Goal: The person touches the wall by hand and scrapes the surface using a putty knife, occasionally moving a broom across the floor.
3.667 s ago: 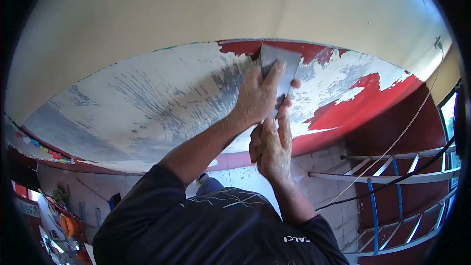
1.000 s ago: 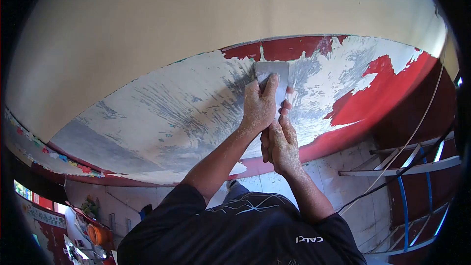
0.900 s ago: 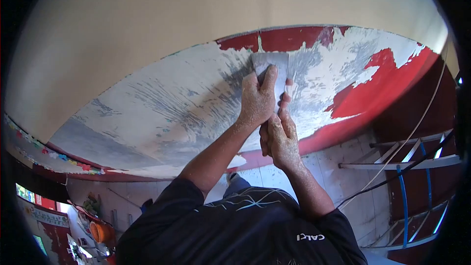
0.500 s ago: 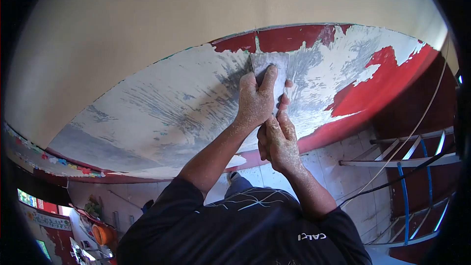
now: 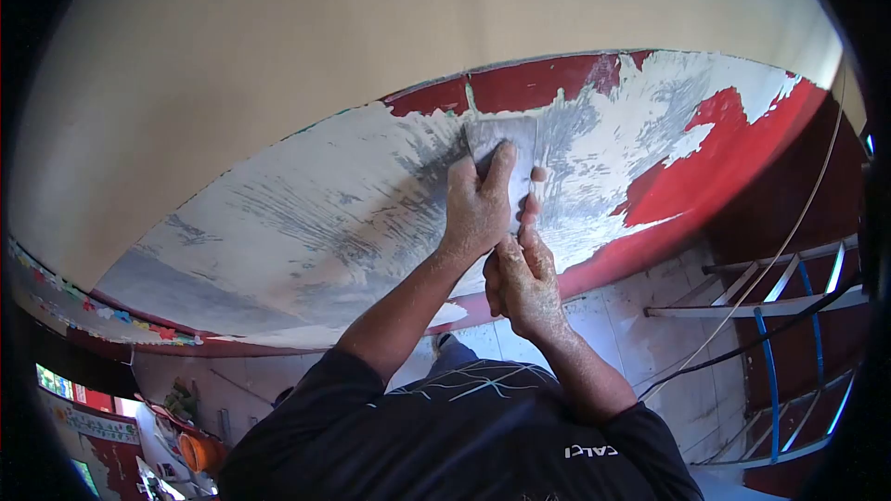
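Observation:
A wide, flat scraper (image 5: 522,134) with a dusty grey blade lies against the wall's patchy band of white and grey (image 5: 306,213). My left hand (image 5: 478,209) is closed round the blade, its thumb pressed on the face and fingertips showing at the right edge. Below it, my right hand (image 5: 527,286) is wrapped round the lower end, where the handle is hidden by the fingers. Pale dust coats both hands and forearms. The blade's upper edge sits just under a strip of red paint (image 5: 520,83).
Bare red paint (image 5: 677,176) shows on the right of the band. A ladder (image 5: 756,306) stands at right, with a cable (image 5: 789,232) hanging in front of it. An orange bucket (image 5: 201,452) is at lower left. Pale tiles (image 5: 603,315) cover the floor.
The view has shifted a little. Both hands and the scraper appear slightly lower and further left in the picture, with little movement against the wall. Both grips are unchanged.

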`<state>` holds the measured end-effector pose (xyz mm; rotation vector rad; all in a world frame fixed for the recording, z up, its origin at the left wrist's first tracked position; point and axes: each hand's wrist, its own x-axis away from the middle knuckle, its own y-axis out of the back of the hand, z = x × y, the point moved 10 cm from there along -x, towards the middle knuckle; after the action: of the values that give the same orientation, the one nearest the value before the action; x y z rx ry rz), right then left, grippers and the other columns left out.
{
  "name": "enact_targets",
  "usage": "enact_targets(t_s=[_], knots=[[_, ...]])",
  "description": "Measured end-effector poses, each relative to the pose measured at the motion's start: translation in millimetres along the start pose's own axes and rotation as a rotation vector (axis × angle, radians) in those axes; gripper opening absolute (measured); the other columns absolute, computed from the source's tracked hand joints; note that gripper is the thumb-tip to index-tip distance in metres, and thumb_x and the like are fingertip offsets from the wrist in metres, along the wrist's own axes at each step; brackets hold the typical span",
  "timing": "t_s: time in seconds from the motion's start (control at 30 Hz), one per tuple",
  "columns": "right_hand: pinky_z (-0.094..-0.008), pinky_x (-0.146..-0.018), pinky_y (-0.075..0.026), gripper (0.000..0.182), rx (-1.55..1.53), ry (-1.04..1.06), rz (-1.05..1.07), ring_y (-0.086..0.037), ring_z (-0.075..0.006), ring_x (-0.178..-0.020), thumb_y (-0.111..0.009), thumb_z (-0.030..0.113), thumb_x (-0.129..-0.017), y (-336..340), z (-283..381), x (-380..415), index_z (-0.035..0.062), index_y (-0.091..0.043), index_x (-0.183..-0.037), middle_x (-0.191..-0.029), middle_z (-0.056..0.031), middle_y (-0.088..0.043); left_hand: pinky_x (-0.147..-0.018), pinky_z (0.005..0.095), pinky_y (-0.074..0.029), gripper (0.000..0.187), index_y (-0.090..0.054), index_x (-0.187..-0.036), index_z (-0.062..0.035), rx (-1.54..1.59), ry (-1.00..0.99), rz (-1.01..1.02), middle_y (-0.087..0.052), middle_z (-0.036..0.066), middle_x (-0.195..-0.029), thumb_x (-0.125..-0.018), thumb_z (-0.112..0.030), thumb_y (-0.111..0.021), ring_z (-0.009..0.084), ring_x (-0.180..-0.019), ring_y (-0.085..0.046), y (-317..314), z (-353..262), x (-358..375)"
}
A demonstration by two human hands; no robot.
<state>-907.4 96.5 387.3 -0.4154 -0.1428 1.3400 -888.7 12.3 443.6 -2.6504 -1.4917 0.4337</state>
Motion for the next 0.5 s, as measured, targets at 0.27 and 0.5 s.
enact_targets(t_s=[0.27,0.5], knots=[[-0.0217,-0.033,-0.036,0.024,-0.065,-0.109,-0.043,-0.043,-0.0080,-0.037,-0.039,0.018,-0.100,2.6,-6.3,-0.5,-0.0010,-0.038,-0.114,-0.058,-0.0027,-0.047,-0.038,0.0267,-0.045,0.033,-0.059,-0.091,0.0033,0.010,0.009,0.010,-0.066,0.012,-0.076,-0.096,-0.027,-0.047,0.0143,-0.048,-0.057,-1.3,-5.5,-4.7],[-0.0216,-0.034,-0.035,0.029,-0.039,-0.065,-0.041,-0.042,-0.0073,-0.038,-0.038,0.017,-0.100,3.3,-4.4,-1.5,-0.0007,-0.035,-0.122,-0.057,-0.0020,-0.046,-0.038,0.0271,-0.044,0.033,-0.058,-0.093,0.0033,-0.019,0.024,0.024,-0.065,0.013,-0.077,-0.097,-0.027,-0.046,0.0150,-0.048,-0.057,-0.1,-2.7,-6.2]])
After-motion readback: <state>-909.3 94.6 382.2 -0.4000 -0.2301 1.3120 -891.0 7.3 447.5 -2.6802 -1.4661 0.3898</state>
